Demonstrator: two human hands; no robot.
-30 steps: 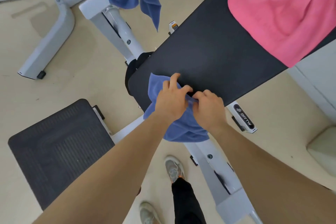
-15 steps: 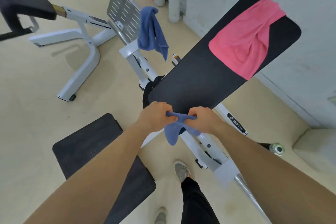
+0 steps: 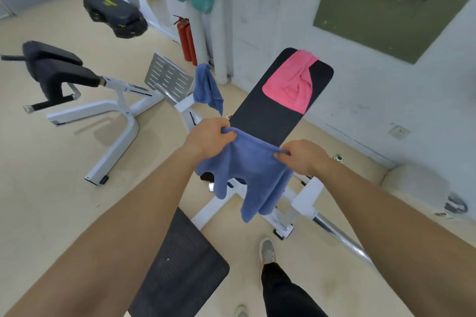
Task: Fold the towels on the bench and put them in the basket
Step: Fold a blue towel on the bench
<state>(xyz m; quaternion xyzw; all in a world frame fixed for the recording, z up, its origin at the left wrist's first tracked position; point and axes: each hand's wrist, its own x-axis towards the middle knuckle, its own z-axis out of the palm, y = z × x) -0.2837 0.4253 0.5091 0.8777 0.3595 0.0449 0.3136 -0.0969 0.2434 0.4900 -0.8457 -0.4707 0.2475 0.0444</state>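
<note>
left hand (image 3: 206, 136) and right hand (image 3: 306, 156) each pinch the blue towel (image 3: 252, 170) by its top edge near the bench (image 3: 268, 116).

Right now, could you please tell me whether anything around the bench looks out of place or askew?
A second blue towel hangs bunched from the white frame beside the bench, off its pad. The pink towel lies crumpled and skewed across the pad's far end. Otherwise nothing stands out.
</note>
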